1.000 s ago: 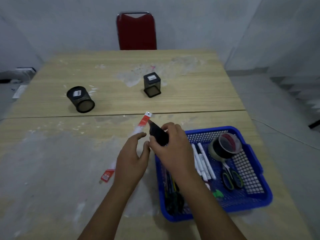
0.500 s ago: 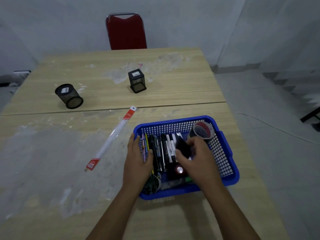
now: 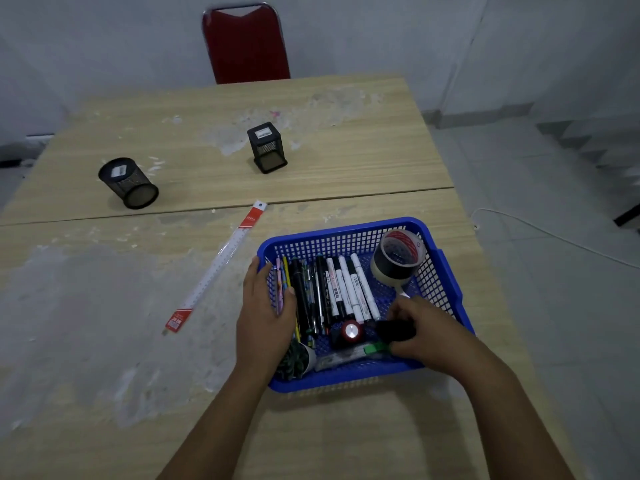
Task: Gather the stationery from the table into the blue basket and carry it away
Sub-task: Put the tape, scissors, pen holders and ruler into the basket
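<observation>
The blue basket (image 3: 346,233) stands on the table's right side. It holds several pens and markers (image 3: 341,289), a tape roll (image 3: 398,259), a green-ended item (image 3: 374,348) and a red-and-black round thing (image 3: 349,332). My left hand (image 3: 265,313) grips the basket's left rim, fingers over the edge. My right hand (image 3: 420,329) is inside the basket near its front right and holds a small black object (image 3: 394,330) low over the bottom. A clear ruler with red ends (image 3: 218,268) lies on the table left of the basket.
Two black mesh pen cups lie on the table: a round one (image 3: 130,183) at the left, a square one (image 3: 266,152) at the centre back. A red chair (image 3: 246,43) stands behind the table. A white cable (image 3: 540,233) runs over the floor at right.
My right hand carried the black object from above the table into the basket and moved it to the front right. My left hand went from beside it to the basket's left rim.
</observation>
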